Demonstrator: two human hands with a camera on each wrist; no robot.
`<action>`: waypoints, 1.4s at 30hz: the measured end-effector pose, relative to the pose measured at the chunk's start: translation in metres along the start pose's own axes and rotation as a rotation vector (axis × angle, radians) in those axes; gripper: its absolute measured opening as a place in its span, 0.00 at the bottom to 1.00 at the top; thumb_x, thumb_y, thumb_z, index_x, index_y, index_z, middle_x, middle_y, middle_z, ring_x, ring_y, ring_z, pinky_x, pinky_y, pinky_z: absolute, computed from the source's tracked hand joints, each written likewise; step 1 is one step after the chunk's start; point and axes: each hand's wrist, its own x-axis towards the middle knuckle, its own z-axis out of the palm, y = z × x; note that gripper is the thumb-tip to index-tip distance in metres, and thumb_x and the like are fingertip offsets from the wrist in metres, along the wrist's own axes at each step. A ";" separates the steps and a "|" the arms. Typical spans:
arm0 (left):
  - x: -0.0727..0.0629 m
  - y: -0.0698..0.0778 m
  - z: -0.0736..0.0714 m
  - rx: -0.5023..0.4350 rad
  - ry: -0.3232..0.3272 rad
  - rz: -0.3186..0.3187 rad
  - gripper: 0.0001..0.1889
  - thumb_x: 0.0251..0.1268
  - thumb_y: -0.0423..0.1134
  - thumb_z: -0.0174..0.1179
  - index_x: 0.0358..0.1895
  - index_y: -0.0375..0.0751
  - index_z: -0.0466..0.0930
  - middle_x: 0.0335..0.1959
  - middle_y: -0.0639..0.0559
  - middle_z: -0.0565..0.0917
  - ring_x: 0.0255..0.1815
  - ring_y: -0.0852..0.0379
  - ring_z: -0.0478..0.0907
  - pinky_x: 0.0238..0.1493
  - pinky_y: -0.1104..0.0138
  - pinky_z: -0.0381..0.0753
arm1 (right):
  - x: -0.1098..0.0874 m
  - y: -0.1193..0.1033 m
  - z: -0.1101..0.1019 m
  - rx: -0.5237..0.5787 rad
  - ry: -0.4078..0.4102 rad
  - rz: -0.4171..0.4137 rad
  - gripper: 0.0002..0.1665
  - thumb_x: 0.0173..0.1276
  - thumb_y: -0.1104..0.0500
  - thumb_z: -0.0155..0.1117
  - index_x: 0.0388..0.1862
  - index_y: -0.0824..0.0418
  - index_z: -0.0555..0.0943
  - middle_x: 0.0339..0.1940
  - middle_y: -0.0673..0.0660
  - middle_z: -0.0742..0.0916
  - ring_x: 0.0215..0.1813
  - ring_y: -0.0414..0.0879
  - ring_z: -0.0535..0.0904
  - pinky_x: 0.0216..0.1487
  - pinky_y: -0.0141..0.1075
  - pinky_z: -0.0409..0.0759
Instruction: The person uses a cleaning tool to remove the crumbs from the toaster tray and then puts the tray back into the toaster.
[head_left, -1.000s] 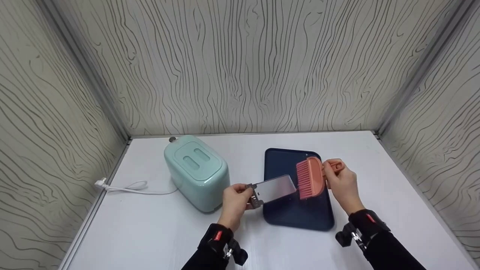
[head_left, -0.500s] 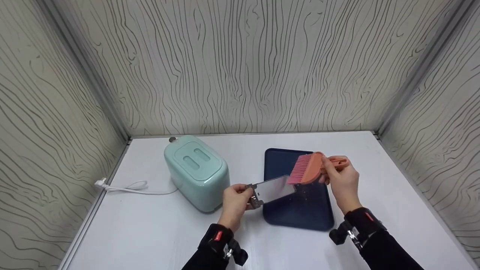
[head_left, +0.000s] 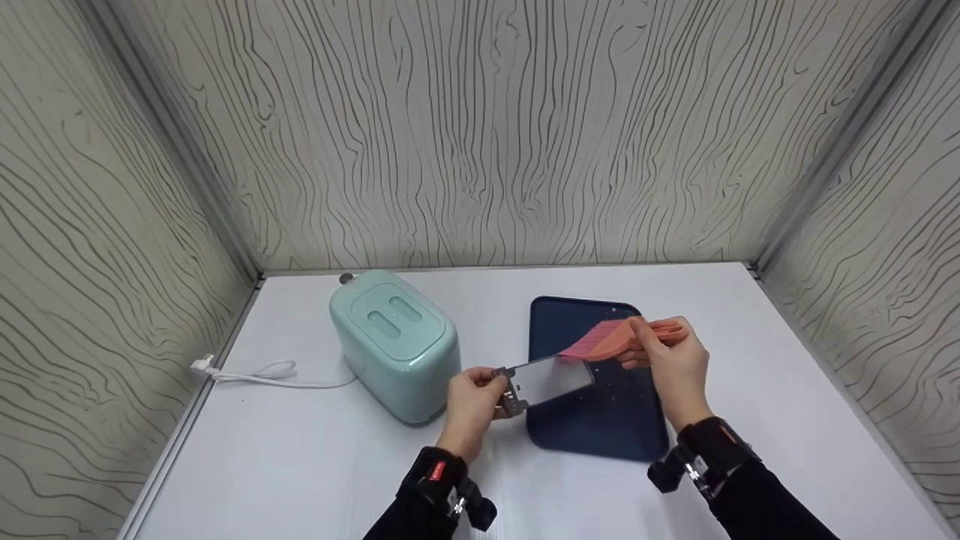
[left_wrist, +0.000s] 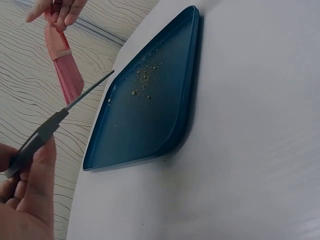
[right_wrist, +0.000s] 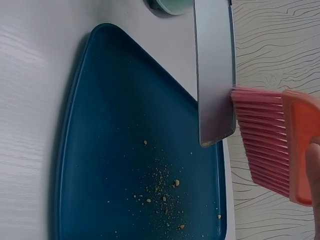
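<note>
My left hand (head_left: 471, 405) pinches the dark grey end of a toaster's flat metal crumb tray (head_left: 547, 382), held out over a dark blue tray (head_left: 592, 439). In my right hand (head_left: 681, 371) is the handle of an orange brush (head_left: 613, 341) with pink bristles. The bristle tips (right_wrist: 242, 102) meet the crumb tray's far long edge in the right wrist view. Tan crumbs (left_wrist: 145, 77) lie scattered on the blue tray below. Seen from the left wrist, the crumb tray is almost edge-on, so its upper face is hidden there.
A mint green toaster (head_left: 397, 352) with a two-groove lid stands left of my left hand. Its white cord (head_left: 277, 382) and plug lie farther left on the white table (head_left: 315, 457). Patterned panels (head_left: 480, 135) enclose the back and sides.
My right hand has tilted the brush and brought it left, from beyond the crumb tray's tip onto its far edge. My left hand and the crumb tray have stayed put.
</note>
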 end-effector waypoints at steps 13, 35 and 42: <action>0.001 0.000 -0.003 0.017 -0.001 -0.004 0.08 0.69 0.28 0.57 0.46 0.26 0.79 0.33 0.46 0.80 0.30 0.56 0.82 0.32 0.64 0.89 | -0.008 -0.010 -0.014 -0.050 -0.046 0.082 0.19 0.75 0.53 0.65 0.40 0.68 0.71 0.26 0.61 0.89 0.23 0.53 0.88 0.26 0.44 0.88; 0.003 -0.003 -0.005 0.018 0.007 0.009 0.09 0.69 0.28 0.58 0.47 0.25 0.79 0.34 0.45 0.80 0.29 0.55 0.82 0.32 0.61 0.90 | 0.004 0.019 -0.033 -0.152 -0.033 0.041 0.22 0.75 0.48 0.64 0.39 0.66 0.71 0.23 0.58 0.89 0.18 0.51 0.85 0.22 0.45 0.87; 0.003 -0.002 -0.003 0.008 0.009 -0.004 0.08 0.70 0.28 0.58 0.46 0.25 0.79 0.35 0.44 0.80 0.29 0.54 0.83 0.33 0.61 0.90 | 0.001 0.018 -0.035 -0.296 -0.022 0.011 0.20 0.76 0.48 0.62 0.38 0.65 0.71 0.20 0.57 0.86 0.16 0.49 0.84 0.20 0.44 0.86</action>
